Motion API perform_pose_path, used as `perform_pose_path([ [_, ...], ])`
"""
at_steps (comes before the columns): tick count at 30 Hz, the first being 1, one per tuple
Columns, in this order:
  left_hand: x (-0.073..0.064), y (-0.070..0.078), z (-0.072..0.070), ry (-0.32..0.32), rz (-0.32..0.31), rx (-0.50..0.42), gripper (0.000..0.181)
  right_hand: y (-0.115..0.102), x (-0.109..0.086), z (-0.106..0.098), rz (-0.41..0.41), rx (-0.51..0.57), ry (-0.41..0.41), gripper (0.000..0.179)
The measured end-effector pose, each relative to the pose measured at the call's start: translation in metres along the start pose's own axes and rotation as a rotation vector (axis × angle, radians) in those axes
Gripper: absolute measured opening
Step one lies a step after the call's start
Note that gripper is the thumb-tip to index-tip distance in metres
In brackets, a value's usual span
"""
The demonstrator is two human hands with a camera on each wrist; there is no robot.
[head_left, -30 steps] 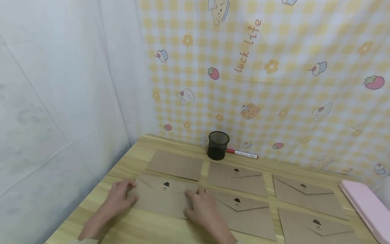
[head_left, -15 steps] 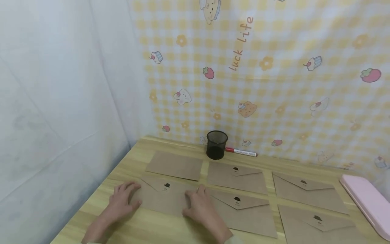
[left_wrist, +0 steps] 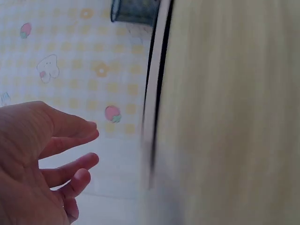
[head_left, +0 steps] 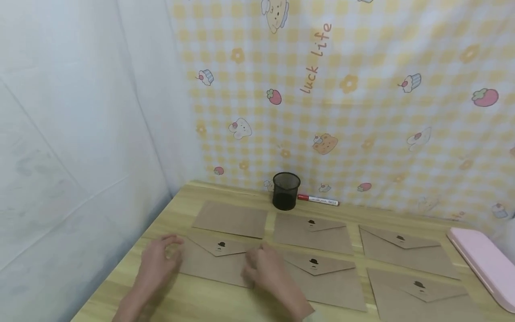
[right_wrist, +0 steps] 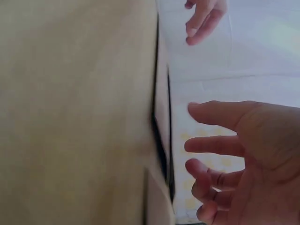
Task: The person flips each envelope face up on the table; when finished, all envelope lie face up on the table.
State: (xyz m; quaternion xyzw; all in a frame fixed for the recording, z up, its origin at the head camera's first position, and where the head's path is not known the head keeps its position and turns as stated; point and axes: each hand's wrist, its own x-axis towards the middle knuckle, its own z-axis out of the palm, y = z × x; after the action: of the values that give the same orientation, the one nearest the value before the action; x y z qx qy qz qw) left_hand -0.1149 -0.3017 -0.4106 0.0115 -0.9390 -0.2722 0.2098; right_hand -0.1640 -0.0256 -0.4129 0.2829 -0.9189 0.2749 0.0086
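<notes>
A brown kraft envelope (head_left: 213, 268) with a pointed flap and a small black hat print lies flat at the left of the table. My left hand (head_left: 158, 264) is at its left end, fingers loosely bent. In the left wrist view the left fingers (left_wrist: 72, 171) hold nothing and stand apart from the envelope's edge (left_wrist: 152, 89). At the right end is my right hand (head_left: 267, 273), which covers that corner in the head view. The right wrist view shows the right fingers (right_wrist: 213, 145) relaxed, with a gap to the paper's edge (right_wrist: 161, 93).
Behind lies a plain brown envelope (head_left: 231, 220). More printed envelopes lie rightward, including a back middle one (head_left: 311, 237) and a front one (head_left: 334, 288). A black mesh pen cup (head_left: 286, 192), a red-capped marker (head_left: 318, 200) and a pink case (head_left: 483, 264) are farther off.
The left hand has drawn its fingers closer together at the envelope's left end. The right fingers are also less spread. The envelope stays nearly in place; the head view has shifted slightly.
</notes>
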Motion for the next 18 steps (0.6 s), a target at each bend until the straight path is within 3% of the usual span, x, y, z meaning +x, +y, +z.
perform_pose_path([
  [2,0.010,0.003,-0.006,0.032,0.016,0.030,0.020,0.007,0.003,-0.009,0.008,0.054,0.014,0.030],
  [4,0.022,0.003,-0.013,0.006,0.039,0.051,0.021,0.011,0.007,-0.019,0.046,0.126,-0.003,0.030],
  [7,0.045,0.000,-0.023,-0.112,0.057,0.055,0.022,0.018,0.018,-0.033,0.072,0.176,-0.027,0.030],
  [10,0.072,0.002,-0.026,-0.270,0.067,0.021,0.028,0.022,0.029,-0.044,0.055,0.203,-0.036,0.031],
  [13,0.092,0.006,-0.023,-0.415,0.027,-0.078,0.038,0.024,0.040,-0.049,0.005,0.183,-0.029,0.031],
  [15,0.103,0.009,-0.017,-0.455,0.011,-0.144,0.045,0.025,0.045,-0.051,-0.016,0.151,-0.033,0.031],
  [18,0.115,0.011,-0.006,-0.461,0.011,-0.198,0.055,0.027,0.052,-0.052,-0.037,0.122,-0.030,0.033],
])
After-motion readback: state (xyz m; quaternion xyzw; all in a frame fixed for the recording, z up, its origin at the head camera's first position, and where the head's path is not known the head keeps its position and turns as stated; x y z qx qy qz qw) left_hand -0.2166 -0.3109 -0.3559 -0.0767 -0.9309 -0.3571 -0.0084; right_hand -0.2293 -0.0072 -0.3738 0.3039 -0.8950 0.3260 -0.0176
